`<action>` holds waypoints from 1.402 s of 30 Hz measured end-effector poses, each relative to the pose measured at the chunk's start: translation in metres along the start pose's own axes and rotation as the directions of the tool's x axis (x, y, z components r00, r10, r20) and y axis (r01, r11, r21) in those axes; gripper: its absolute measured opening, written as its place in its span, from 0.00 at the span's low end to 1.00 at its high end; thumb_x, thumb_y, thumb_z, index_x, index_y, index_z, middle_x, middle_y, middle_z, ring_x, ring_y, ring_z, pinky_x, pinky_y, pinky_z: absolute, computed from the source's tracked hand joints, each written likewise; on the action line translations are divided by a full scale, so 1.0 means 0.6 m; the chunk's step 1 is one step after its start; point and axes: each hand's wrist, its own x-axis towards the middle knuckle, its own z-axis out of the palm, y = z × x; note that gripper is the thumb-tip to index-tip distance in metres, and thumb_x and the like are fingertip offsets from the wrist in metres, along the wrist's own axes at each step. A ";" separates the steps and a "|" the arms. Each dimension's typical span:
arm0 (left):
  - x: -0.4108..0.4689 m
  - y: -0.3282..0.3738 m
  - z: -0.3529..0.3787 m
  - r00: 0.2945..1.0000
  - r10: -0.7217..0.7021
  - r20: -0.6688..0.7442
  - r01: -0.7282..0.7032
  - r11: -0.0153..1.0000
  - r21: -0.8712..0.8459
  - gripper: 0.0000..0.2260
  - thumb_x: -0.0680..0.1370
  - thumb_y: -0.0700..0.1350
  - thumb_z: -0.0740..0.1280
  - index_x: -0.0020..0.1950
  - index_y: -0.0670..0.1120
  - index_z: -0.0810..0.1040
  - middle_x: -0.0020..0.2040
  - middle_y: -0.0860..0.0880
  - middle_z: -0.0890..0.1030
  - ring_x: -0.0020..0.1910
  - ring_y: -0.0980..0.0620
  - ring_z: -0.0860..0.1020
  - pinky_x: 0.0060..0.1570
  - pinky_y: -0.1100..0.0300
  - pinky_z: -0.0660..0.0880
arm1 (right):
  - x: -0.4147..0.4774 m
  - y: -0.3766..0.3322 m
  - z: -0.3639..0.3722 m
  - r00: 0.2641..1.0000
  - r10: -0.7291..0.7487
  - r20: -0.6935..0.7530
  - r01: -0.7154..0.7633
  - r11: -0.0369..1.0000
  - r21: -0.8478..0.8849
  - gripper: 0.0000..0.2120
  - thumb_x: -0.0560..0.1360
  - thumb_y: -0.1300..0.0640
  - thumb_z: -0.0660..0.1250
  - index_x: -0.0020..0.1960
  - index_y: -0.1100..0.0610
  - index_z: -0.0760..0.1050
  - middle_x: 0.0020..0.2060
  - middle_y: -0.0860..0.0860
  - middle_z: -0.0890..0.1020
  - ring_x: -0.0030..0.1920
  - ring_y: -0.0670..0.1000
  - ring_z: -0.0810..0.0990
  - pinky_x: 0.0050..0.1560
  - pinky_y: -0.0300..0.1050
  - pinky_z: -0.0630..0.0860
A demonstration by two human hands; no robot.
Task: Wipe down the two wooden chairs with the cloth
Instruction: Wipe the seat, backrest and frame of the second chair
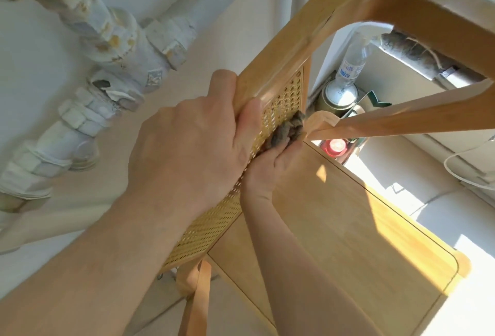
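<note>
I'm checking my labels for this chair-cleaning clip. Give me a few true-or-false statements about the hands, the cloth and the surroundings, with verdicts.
1. The left hand grips the wooden frame of the chair back. True.
2. The cloth lies untouched on the seat. False: the right hand holds it against the cane panel.
3. The cloth is grey. True.
4. The plastic bottle stands on the seat. False: it stands beyond the chair, seen through the armrest loop.
5. White pipes run left of the chair. True.
</note>
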 end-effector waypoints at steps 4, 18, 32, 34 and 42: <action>0.002 -0.004 0.002 1.000 0.017 -0.005 -0.017 1.000 -0.020 0.18 0.80 0.60 0.46 0.52 0.47 0.64 0.27 0.52 0.68 0.25 0.44 0.67 0.26 0.56 0.62 | 0.050 0.088 -0.018 0.846 0.523 -0.099 -0.530 0.846 -0.059 0.21 0.84 0.49 0.45 0.77 0.45 0.54 0.70 0.56 0.68 0.67 0.60 0.69 0.68 0.59 0.66; 0.004 -0.001 0.003 0.999 -0.023 -0.039 0.022 1.000 -0.004 0.18 0.80 0.58 0.47 0.55 0.46 0.68 0.29 0.44 0.74 0.29 0.35 0.75 0.29 0.53 0.65 | -0.003 -0.096 -0.001 0.974 -0.197 0.108 0.194 0.980 0.035 0.19 0.83 0.53 0.49 0.74 0.49 0.59 0.60 0.33 0.63 0.64 0.34 0.64 0.64 0.24 0.53; 0.008 -0.008 0.001 0.999 -0.006 -0.052 0.005 1.000 -0.010 0.18 0.80 0.58 0.47 0.54 0.46 0.67 0.29 0.47 0.71 0.30 0.37 0.75 0.29 0.53 0.66 | -0.074 -0.130 -0.014 0.954 -0.148 0.262 0.119 0.985 0.121 0.18 0.83 0.50 0.50 0.73 0.41 0.57 0.59 0.32 0.63 0.62 0.32 0.64 0.63 0.28 0.60; 0.006 -0.005 0.001 0.998 0.001 -0.065 -0.003 1.000 -0.022 0.18 0.80 0.57 0.48 0.55 0.46 0.68 0.31 0.42 0.75 0.32 0.35 0.76 0.31 0.52 0.67 | -0.077 -0.122 -0.008 0.935 -0.281 0.218 0.257 0.957 0.133 0.18 0.82 0.48 0.51 0.72 0.44 0.58 0.59 0.33 0.63 0.62 0.30 0.63 0.63 0.27 0.59; 0.001 -0.003 0.006 0.998 0.026 -0.059 -0.025 1.000 0.014 0.18 0.80 0.58 0.45 0.55 0.47 0.66 0.30 0.49 0.70 0.28 0.43 0.69 0.30 0.53 0.64 | 0.014 0.010 -0.021 0.947 0.317 0.047 -0.314 0.947 -0.061 0.21 0.84 0.53 0.48 0.77 0.48 0.55 0.73 0.52 0.64 0.73 0.55 0.62 0.71 0.47 0.57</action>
